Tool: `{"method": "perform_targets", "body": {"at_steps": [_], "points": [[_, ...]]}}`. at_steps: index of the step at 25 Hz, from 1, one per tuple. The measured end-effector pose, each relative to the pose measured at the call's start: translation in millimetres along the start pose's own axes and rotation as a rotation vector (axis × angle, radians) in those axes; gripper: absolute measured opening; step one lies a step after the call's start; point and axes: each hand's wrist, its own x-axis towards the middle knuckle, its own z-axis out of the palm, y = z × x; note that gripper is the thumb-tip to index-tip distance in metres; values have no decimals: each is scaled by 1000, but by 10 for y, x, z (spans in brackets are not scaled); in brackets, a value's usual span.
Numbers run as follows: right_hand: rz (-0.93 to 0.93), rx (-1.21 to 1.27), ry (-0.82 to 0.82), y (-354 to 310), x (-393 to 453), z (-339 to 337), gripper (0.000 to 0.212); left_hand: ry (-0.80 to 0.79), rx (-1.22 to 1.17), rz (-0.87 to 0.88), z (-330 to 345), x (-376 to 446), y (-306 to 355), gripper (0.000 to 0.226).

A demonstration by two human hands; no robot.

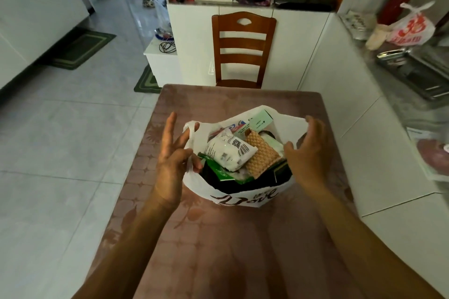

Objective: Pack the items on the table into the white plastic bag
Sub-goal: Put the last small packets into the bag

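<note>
The white plastic bag (245, 198) with dark lettering stands open in the middle of the table (233, 245). Inside lie a white packet with a QR code (228, 150), a peach woven piece (261, 154), a green-edged packet (218, 171), a pale green box (261, 120) and dark items underneath. My left hand (171, 158) is at the bag's left handle (192, 128), with fingers threaded through the loop and pinching it. My right hand (307, 150) curls around the bag's right rim, fingers bent; its grip on the plastic is partly hidden.
A wooden chair (243, 48) stands at the table's far end against white cabinets. A white counter (364, 128) runs along the right with a metal tray (418, 70) and another plastic bag (410, 26). Tiled floor with green mats (80, 48) lies to the left.
</note>
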Motion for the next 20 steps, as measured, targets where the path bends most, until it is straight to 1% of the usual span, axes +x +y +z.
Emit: {"method": "perform_targets", "body": {"at_steps": [1,2,3,4,5,6,9,11,12,13,14,15,17,20], "points": [[132,0,-54,117,23,-10,73,16,-10,-1,19,0,-14,71],[295,107,-150,207,45,-4,69,33,-10,-3,48,-10,-29,70],[440,294,-234,206,64,-22,52,48,-5,-5,80,-17,-30,70],[530,515,-282,161,88,-50,31,57,4,-6,108,-6,-11,70],[554,666,-270,71,137,-113,19,56,14,-6,139,27,42,70],[519,737,-225,-49,241,-199,16,58,21,-1,164,96,143,72],[363,898,-65,-586,593,-650,12,72,-17,44,240,434,690,77],[284,1023,-56,-846,774,-894,12,40,57,80,286,638,1029,77],[264,1015,-75,-889,827,-955,15,39,148,88,296,702,1102,77],[256,938,-109,-873,845,-972,18,43,222,74,297,741,1096,77],[259,834,-155,-815,828,-943,19,40,240,37,297,746,1040,77],[286,748,-207,-721,793,-884,19,25,209,-6,278,717,929,76],[371,676,-273,-509,681,-767,19,7,146,-48,229,615,661,78],[412,747,-228,-340,622,-799,19,42,90,-21,264,600,558,81]]}}
